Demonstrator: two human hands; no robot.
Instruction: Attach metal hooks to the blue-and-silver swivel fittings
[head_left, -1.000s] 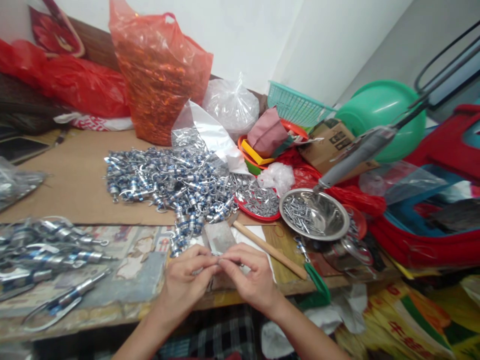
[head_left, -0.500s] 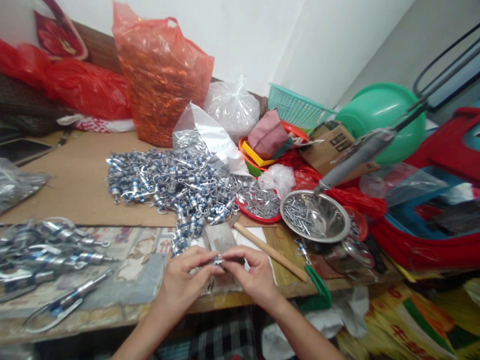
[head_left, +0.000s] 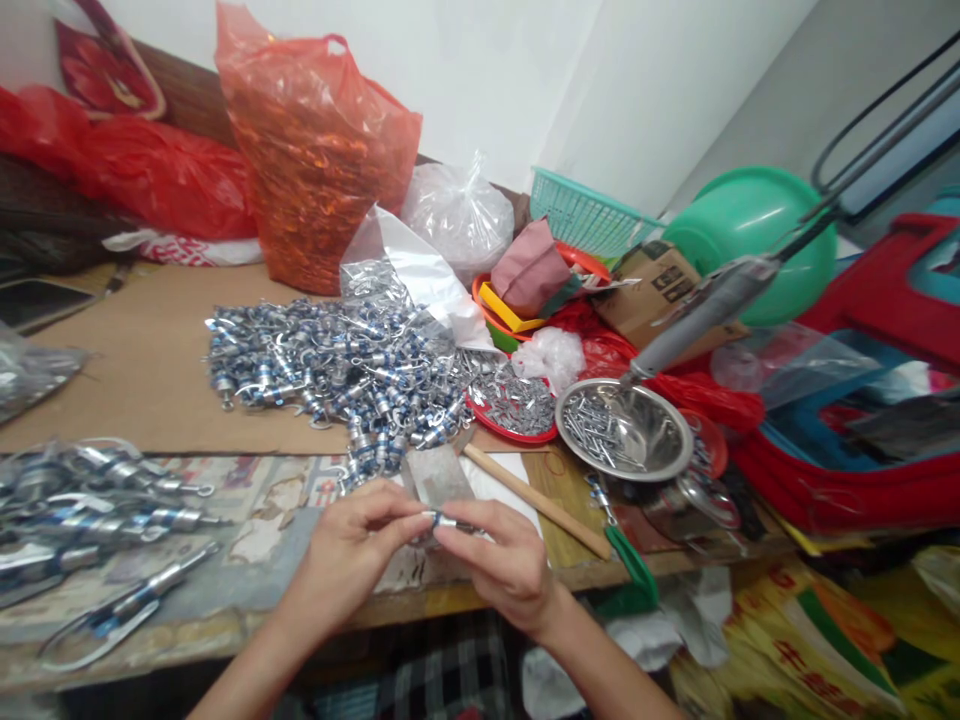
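Hands meet at the front edge of a cluttered workbench (head_left: 172,380), seen from above. The left hand (head_left: 352,555) and the right hand (head_left: 502,560) pinch the two ends of one small metal fitting (head_left: 442,520) between thumb and fingertips, holding it just above the bench edge, at about 6 o'clock in the view. Both grips are narrow and closed on the piece; its exact shape is too small to tell.

Just beyond the hands, at 12 o'clock from them, lies a flat grey metal block (head_left: 439,475), and past it a broad heap of silver and blue fittings (head_left: 337,370) spreads over brown cardboard. At 9 o'clock from the hands, more long silver pieces (head_left: 97,500) lie in a loose pile. At 2 o'clock, a wooden handle (head_left: 536,500) rests slanted on the bench, near a red dish of small grey parts (head_left: 517,405) and a steel bowl of screws (head_left: 622,430). A green-handled tool (head_left: 630,565) lies at 3 o'clock, near the bench edge.

At the back, a tall orange plastic bag (head_left: 315,150) stands against the wall, with a clear bag (head_left: 457,215) beside it and a teal basket (head_left: 589,215) further right.
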